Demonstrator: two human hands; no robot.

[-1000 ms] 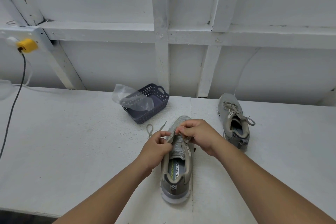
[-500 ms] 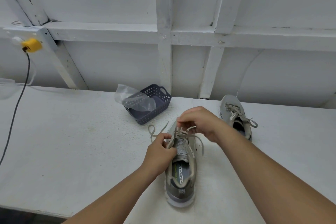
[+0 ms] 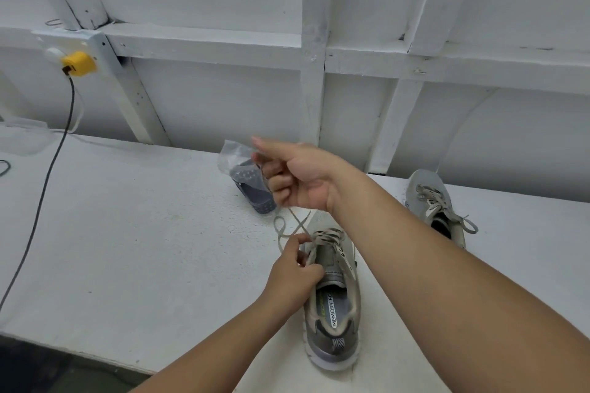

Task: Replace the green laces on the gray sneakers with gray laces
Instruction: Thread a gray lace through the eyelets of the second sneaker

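Against a white-painted plank wall, a white tabletop (image 3: 134, 233) carries two gray sneakers: one (image 3: 333, 306) at the front edge, one (image 3: 435, 201) near the back edge. One dark basket (image 3: 252, 191) holds a clear plastic bag (image 3: 233, 153). The right hand (image 3: 297, 175) grips a raised lace (image 3: 289, 226); the left hand (image 3: 295, 271) pinches the lacing.

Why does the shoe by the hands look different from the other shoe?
The near shoe has both hands on its lace: the left hand pinches it at the eyelets, while the right hand pulls it up. The far shoe sits alone and untouched, its lace tied. The near shoe's opening shows printed words; the far shoe's looks dark. Both are gray and rest on the white table.
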